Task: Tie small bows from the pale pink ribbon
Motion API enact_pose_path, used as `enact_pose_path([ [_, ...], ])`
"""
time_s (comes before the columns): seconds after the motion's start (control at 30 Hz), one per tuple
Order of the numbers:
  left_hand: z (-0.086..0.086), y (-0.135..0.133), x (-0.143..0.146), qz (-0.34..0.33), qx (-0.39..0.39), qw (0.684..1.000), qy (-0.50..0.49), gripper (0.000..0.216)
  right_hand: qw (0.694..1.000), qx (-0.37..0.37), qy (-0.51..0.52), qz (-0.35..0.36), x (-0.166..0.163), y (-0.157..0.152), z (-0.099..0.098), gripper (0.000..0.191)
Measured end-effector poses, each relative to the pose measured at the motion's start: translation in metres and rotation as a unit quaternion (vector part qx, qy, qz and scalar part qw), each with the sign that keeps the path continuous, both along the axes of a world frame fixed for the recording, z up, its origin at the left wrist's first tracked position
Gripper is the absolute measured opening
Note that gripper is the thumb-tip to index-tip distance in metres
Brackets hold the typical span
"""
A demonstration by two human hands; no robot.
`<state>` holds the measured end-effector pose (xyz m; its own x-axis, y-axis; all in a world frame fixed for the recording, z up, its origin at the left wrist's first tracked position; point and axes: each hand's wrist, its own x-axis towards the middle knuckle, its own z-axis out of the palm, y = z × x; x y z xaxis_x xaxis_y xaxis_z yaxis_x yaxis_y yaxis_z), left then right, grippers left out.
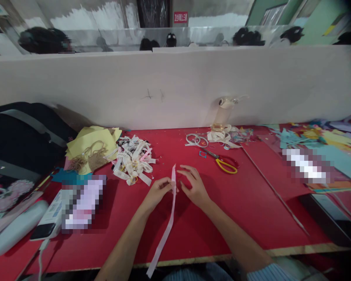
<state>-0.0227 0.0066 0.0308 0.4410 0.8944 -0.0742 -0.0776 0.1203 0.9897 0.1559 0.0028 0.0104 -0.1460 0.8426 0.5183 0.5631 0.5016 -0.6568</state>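
A pale pink ribbon [170, 224] is pinched near its upper end in my left hand [160, 190]. Its long tail hangs down over the front edge of the red table [210, 234]. Just right of the ribbon, my right hand [194, 185] has its fingers spread and slightly curled, with nothing visible in them. Beyond my left hand lies a heap of white and pink ribbon pieces [134, 158]. Scissors [226, 164] with yellow and red handles rest beyond my right hand, beside a small blue frame-shaped piece [202, 154].
A clear bottle [222, 115] stands by the white partition [175, 86]. At left are a dark bag [23, 132], yellow paper [90, 144] and a power bank [48, 212] with a cable. A thin cord [275, 187], coloured scraps [304, 138] and a black box [327, 218] lie right.
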Motion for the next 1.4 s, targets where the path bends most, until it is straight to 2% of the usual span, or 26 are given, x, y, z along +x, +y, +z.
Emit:
enact_pose_path([
  [0.1,-0.001,-0.002,0.003,-0.028,-0.031,0.998,-0.040,0.022,0.997,0.017,0.006,0.073,-0.002,-0.002,0.002,0.036],
  [0.2,0.003,-0.007,0.005,-0.065,-0.053,0.994,-0.065,0.022,0.995,0.012,0.025,0.094,-0.002,-0.001,-0.001,0.026],
  [0.3,0.008,-0.014,0.006,-0.142,-0.068,0.984,-0.078,0.023,0.998,-0.020,0.043,0.047,0.001,0.002,-0.007,0.023],
  [0.37,0.010,-0.018,0.006,-0.225,-0.097,0.966,-0.087,0.030,0.998,-0.042,0.054,-0.008,0.004,0.005,-0.010,0.023],
  [0.43,0.009,-0.020,0.006,-0.270,-0.125,0.950,-0.095,0.038,0.994,-0.053,0.070,-0.065,0.009,0.007,-0.011,0.025],
  [0.5,0.007,-0.020,0.006,-0.261,-0.140,0.950,-0.096,0.040,0.990,-0.037,0.083,-0.105,0.012,0.008,-0.009,0.033],
  [0.57,0.005,-0.019,0.006,-0.230,-0.145,0.957,-0.096,0.041,0.993,-0.011,0.079,-0.092,0.012,0.006,-0.004,0.046],
  [0.63,0.003,-0.017,0.005,-0.210,-0.155,0.960,-0.101,0.041,0.998,0.000,0.064,-0.012,0.009,0.002,0.002,0.050],
  [0.73,0.001,-0.015,0.004,-0.200,-0.163,0.961,-0.098,0.045,0.991,0.012,0.020,0.134,0.001,-0.004,0.004,0.044],
  [0.8,0.000,-0.014,0.003,-0.192,-0.156,0.965,-0.083,0.046,0.984,0.028,0.016,0.174,-0.002,-0.005,0.000,0.039],
  [0.87,-0.001,-0.013,0.003,-0.180,-0.152,0.970,-0.065,0.051,0.984,0.033,0.019,0.175,-0.002,-0.004,-0.005,0.034],
  [1.0,-0.001,-0.012,0.005,-0.189,-0.142,0.971,-0.023,0.055,0.993,0.045,0.063,0.094,0.002,-0.004,-0.009,0.033],
  [1.1,0.004,-0.015,0.007,-0.255,-0.120,0.959,0.018,0.047,0.993,0.050,0.075,0.079,0.004,-0.005,-0.008,0.034],
  [1.2,0.011,-0.020,0.008,-0.325,-0.100,0.940,0.020,0.036,0.993,0.036,0.051,0.101,0.002,-0.004,-0.006,0.032],
  [1.3,0.012,-0.022,0.005,-0.298,-0.072,0.952,0.015,0.038,0.990,0.010,0.016,0.140,0.000,-0.001,-0.008,0.027],
  [1.4,0.007,-0.018,0.000,-0.208,-0.032,0.978,-0.019,0.038,0.986,-0.012,-0.002,0.166,-0.001,-0.001,-0.011,0.019],
])
